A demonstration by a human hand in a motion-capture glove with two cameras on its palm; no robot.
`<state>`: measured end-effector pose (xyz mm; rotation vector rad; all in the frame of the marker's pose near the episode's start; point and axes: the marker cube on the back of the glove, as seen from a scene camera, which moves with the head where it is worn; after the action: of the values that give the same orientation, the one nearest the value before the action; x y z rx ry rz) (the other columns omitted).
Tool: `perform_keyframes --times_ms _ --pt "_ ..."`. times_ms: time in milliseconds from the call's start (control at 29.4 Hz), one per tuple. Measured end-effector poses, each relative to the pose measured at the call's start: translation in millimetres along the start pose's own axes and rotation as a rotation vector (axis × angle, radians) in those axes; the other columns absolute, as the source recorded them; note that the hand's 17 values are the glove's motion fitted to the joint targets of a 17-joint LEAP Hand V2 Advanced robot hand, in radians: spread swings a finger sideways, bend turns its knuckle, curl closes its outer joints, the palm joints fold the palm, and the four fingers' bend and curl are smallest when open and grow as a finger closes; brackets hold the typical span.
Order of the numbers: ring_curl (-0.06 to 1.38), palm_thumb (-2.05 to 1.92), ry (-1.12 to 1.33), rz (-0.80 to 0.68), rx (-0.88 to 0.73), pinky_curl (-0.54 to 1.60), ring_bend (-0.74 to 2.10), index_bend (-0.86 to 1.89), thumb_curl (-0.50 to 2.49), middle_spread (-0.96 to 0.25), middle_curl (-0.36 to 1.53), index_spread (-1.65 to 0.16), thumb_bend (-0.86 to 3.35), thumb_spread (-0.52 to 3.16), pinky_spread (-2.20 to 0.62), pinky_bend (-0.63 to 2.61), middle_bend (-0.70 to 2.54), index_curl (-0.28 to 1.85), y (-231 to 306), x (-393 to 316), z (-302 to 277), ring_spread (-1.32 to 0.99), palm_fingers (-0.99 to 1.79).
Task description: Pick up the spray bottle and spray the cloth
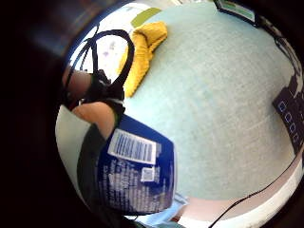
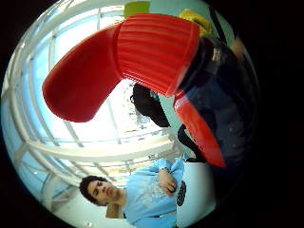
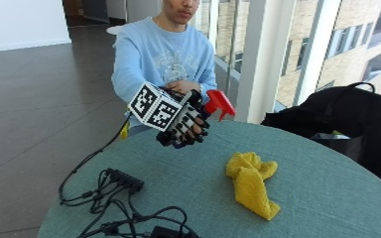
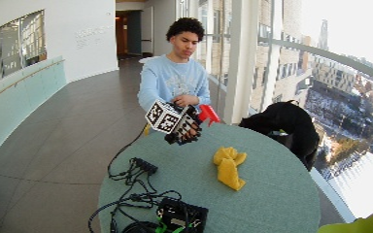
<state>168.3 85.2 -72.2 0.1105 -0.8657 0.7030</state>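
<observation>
Gloved right hand [image 3: 185,125] raised above the near edge of the round tabletop [image 3: 322,173], in front of the person's chest. Fingers curled round the spray bottle [image 3: 212,106]; bottle held clear of the surface, tilted, its red trigger head sticking out past the thumb side of the hand. Bottle body mostly hidden behind the fingers from the outside view. Little-finger palm view: dark blue bottle body with white barcode label [image 1: 135,171] sits right against the palm, green tabletop well below it. Thumb palm view: red spray head [image 2: 128,59] fills much of the frame, close to the palm.

Yellow cloth [image 3: 251,179] lies crumpled on the tabletop, below the hand and off to the side the red head points toward, well apart from both hand and bottle. Same cloth shows beyond the bottle in the little-finger palm view [image 1: 142,50].

Bare hand [image 3: 182,88] sits just behind the gloved one, near the bottle; cannot tell whether it touches it.

Black power strip [image 3: 124,179] with tangled cables lies on the tabletop below the hand's other side.
</observation>
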Motion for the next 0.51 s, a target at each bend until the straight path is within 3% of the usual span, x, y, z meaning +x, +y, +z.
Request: perform_keyframes --times_ms 511 --pt "0.41 1.03 0.031 0.065 -0.037 0.38 0.40 0.13 0.72 -0.10 0.49 -0.23 -0.03 0.54 0.12 0.27 0.20 0.40 3.8 7.7 1.9 -0.03 1.10"
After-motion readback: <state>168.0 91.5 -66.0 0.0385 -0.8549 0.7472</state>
